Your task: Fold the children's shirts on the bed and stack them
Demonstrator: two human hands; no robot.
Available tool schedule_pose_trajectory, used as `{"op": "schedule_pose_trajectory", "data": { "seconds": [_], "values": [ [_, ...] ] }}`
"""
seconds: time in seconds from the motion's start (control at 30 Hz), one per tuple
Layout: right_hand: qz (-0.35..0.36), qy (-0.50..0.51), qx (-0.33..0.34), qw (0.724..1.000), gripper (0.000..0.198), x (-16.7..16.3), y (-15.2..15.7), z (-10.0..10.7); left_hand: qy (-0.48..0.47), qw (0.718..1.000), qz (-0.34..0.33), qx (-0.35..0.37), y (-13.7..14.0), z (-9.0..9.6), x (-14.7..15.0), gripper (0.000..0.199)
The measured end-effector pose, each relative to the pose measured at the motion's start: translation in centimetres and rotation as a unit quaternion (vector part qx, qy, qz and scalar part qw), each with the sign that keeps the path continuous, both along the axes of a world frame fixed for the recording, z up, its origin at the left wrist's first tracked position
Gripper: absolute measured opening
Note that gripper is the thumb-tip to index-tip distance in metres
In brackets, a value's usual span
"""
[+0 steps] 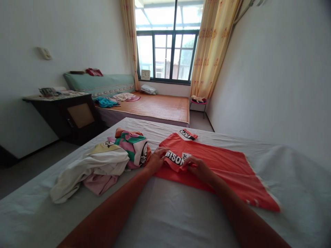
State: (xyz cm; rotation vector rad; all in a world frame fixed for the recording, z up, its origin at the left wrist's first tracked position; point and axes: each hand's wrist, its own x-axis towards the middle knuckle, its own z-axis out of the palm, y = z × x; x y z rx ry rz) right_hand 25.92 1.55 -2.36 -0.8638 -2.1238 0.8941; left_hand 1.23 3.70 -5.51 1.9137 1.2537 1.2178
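An orange-red T-shirt (219, 158) lies spread on the white sheet, its hem toward the right. White bands with black lettering cross its sleeves; the near sleeve is folded inward over the body and reads "BISON". My left hand (157, 159) pinches the left end of that sleeve. At the sleeve's other end, my right hand (198, 168) has its fingers closed on the fabric. Just left of my left hand sits a crumpled multicoloured garment (133, 146) in green, pink and white. Beside it lies a rumpled cream garment (95, 165) with a pink cloth (100, 182) under it.
The white-sheeted surface (165, 213) runs beneath everything. Beyond it stands a bed with a woven mat (165, 105), holding a blue cloth (106, 102). A dark cabinet (77, 115) is at left, a small stool (198, 102) by the right wall (271, 75).
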Motion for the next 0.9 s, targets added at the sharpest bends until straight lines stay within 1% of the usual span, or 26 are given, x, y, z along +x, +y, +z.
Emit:
{"op": "schedule_pose_trajectory", "data": {
  "seconds": [0.07,0.13,0.2,0.27,0.3,0.33,0.4,0.47,0.53,0.63,0.7,0.77,0.83,0.9],
  "values": [
    [0.003,0.015,-0.015,1.0,0.012,0.6,0.2,-0.1,0.037,0.999,-0.021,0.02,0.0,0.4,-0.4,0.031],
    [0.019,0.01,-0.011,1.0,0.015,1.0,0.2,0.1,0.104,0.993,-0.006,0.047,-0.2,1.1,-0.8,0.029],
    [0.004,-0.014,0.021,1.0,0.016,1.0,0.1,0.5,0.162,0.983,0.049,0.069,-0.4,2.1,-1.1,0.031],
    [-0.043,-0.036,0.073,0.996,0.017,0.6,-0.1,0.8,0.188,0.974,0.097,0.086,-0.8,3.0,-0.9,0.035],
    [-0.064,-0.046,0.1,0.992,0.018,0.2,-0.3,0.8,0.193,0.971,0.102,0.095,-1.0,3.2,-0.6,0.038],
    [-0.072,-0.062,0.125,0.988,0.021,-0.2,-0.5,0.7,0.2,0.97,0.089,0.104,-1.3,3.4,-0.1,0.04],
    [-0.059,-0.118,0.157,0.979,0.03,-1.1,-1.0,0.0,0.236,0.965,0.03,0.113,-1.9,3.0,1.1,0.041],
    [-0.043,-0.194,0.168,0.966,0.041,-1.8,-1.4,-1.1,0.296,0.95,-0.017,0.101,-2.5,1.9,2.4,0.04],
    [-0.041,-0.258,0.159,0.952,0.05,-2.2,-1.7,-2.2,0.356,0.931,-0.017,0.078,-2.9,0.7,3.2,0.044],
    [-0.039,-0.292,0.141,0.945,0.057,-1.9,-1.4,-3.2,0.406,0.912,0.002,0.062,-3.1,-0.4,3.5,0.05],
    [-0.058,-0.297,0.126,0.945,0.06,-1.1,-0.6,-3.5,0.419,0.906,0.007,0.062,-3.1,-0.5,3.4,0.05],
    [-0.114,-0.317,0.102,0.936,0.063,0.4,0.5,-3.7,0.425,0.903,0.009,0.059,-3.1,-0.3,3.2,0.05],
    [-0.186,-0.354,0.08,0.913,0.064,3.0,1.6,-4.2,0.429,0.902,0.008,0.054,-3.1,0.0,3.1,0.05],
    [-0.244,-0.396,0.07,0.882,0.063,6.7,2.5,-4.9,0.43,0.901,0.006,0.049,-3.1,0.2,3.2,0.05]
  ]
}}
